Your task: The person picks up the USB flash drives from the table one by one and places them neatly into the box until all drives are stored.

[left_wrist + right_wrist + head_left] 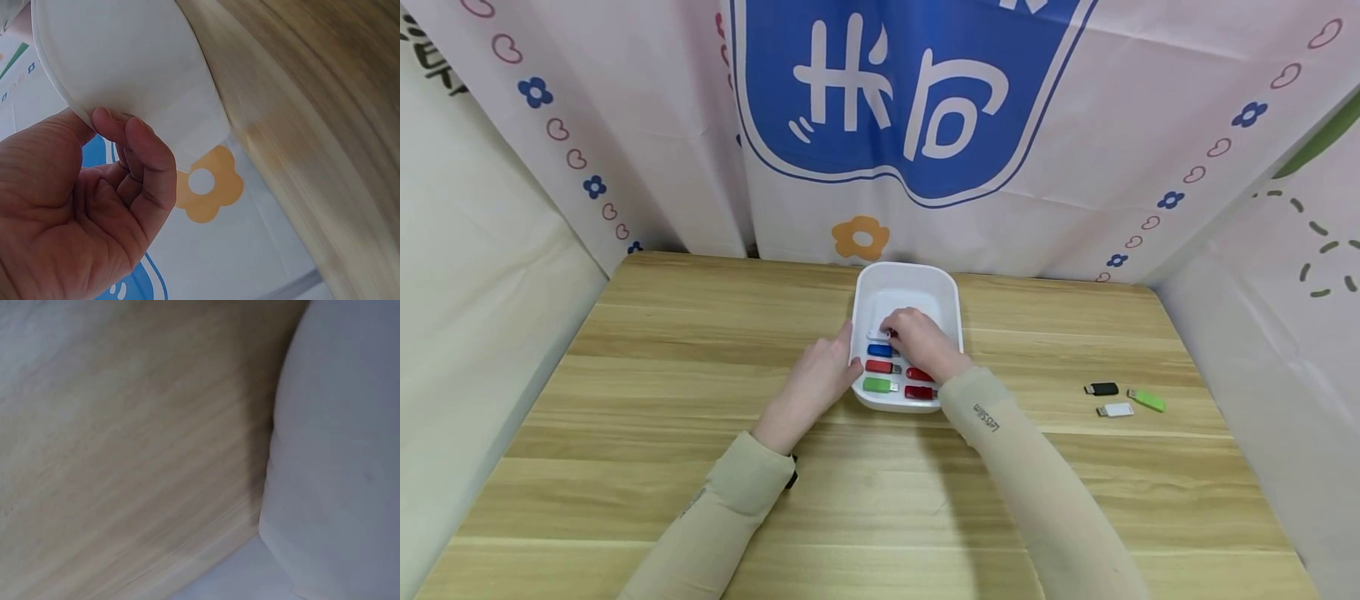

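A white plastic box (pixel 906 271) stands on the table, with several USB flash drives laid in rows inside. My left hand (pixel 816 375) pinches its left wall between thumb and fingers; the left wrist view shows the fingertips (pixel 105 122) on the rim. My right hand (pixel 919 340) reaches into the box, fingers curled at the end of a white USB flash drive (pixel 877 335). Below that lie a blue drive (pixel 880 351), a red drive (pixel 878 367) and a green drive (pixel 876 384). A second red drive (pixel 917 374) and a dark red one (pixel 919 392) lie at right, partly covered by my right arm.
On the right of the wooden table (pixel 700 350) lie a black USB drive (pixel 1103 389), a white one (pixel 1116 410) and a light green one (pixel 1147 400). A printed curtain (pixel 685 167) hangs behind the table. A blurred pale surface (pixel 337 450) fills the right wrist view's right side.
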{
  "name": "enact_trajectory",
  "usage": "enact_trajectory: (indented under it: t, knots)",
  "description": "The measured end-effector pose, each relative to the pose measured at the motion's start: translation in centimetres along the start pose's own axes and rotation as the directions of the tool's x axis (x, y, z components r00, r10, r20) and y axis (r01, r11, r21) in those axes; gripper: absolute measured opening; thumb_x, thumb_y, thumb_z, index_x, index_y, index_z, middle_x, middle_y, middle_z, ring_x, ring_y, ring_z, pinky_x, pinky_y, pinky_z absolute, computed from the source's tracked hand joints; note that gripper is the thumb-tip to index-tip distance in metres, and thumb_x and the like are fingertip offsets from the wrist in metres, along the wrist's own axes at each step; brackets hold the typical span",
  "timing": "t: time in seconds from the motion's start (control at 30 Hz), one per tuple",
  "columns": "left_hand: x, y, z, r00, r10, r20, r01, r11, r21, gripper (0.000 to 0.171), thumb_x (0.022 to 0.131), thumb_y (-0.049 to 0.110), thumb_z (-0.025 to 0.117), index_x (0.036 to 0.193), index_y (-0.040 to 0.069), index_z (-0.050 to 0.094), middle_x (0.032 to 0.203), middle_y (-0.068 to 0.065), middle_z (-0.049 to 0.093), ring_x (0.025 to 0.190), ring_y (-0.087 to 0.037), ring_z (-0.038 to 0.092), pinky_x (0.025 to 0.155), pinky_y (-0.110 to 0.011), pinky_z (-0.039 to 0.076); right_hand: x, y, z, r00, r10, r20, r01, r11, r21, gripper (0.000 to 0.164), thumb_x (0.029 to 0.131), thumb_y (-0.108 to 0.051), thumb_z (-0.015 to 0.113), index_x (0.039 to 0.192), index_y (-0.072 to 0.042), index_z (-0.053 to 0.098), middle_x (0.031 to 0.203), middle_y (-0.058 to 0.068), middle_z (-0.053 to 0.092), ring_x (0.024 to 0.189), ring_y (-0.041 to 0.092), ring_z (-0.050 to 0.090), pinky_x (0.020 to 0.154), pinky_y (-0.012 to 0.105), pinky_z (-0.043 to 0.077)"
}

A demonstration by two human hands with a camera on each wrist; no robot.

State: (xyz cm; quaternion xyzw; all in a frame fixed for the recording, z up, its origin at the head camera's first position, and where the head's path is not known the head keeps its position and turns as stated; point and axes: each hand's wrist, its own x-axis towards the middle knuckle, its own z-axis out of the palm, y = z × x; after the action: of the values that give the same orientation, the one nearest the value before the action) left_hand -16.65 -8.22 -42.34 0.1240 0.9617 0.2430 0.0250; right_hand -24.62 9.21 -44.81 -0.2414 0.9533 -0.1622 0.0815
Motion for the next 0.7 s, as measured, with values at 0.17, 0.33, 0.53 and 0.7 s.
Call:
enact_trajectory:
  t: [0.17,0.33,0.53,0.7]
  knots:
    - [0.0,0.0,0.0,1.000,0.006,-0.003,-0.006,1.000,-0.001,0.061,0.094,0.012,0.065,0.146,-0.008,0.040,0.088,-0.022,0.071,0.057,-0.018,0.062,0.044,-0.022,0.048,-0.1,0.0,-0.3,1.000,0.015,-0.005,-0.015,1.000,0.004,0.028,0.095,-0.009,0.066,0.122,-0.007,0.070,0.124,0.010,0.071,0.119,0.024,0.064,0.106,0.036,0.051]
    - [0.0,0.0,0.1,1.000,0.004,-0.006,-0.004,1.000,-0.005,0.059,0.095,0.012,0.065,0.145,-0.006,0.041,0.091,-0.022,0.071,0.062,-0.020,0.065,0.048,-0.024,0.052,-0.4,0.2,-0.8,0.999,0.022,-0.029,-0.020,0.999,0.042,0.026,0.095,-0.009,0.066,0.121,-0.006,0.071,0.123,0.011,0.071,0.119,0.024,0.064,0.106,0.037,0.051]
    - [0.2,-0.2,0.3,1.000,-0.002,-0.001,0.002,1.000,-0.006,0.060,0.095,0.012,0.065,0.146,-0.006,0.040,0.095,-0.024,0.071,0.064,-0.021,0.066,0.050,-0.025,0.054,-1.3,0.6,-1.6,0.995,-0.004,-0.097,0.010,0.998,0.066,0.024,0.094,-0.010,0.068,0.117,-0.005,0.072,0.119,0.010,0.072,0.114,0.024,0.066,0.103,0.037,0.053]
    - [0.2,-0.2,0.3,1.000,-0.013,0.012,0.013,1.000,-0.001,0.062,0.095,0.014,0.065,0.147,-0.006,0.039,0.091,-0.023,0.071,0.061,-0.020,0.063,0.048,-0.023,0.052,-2.3,0.6,-2.5,0.987,-0.018,-0.157,0.030,0.997,0.076,0.023,0.094,-0.011,0.069,0.116,-0.005,0.073,0.116,0.011,0.073,0.108,0.024,0.067,0.100,0.038,0.054]
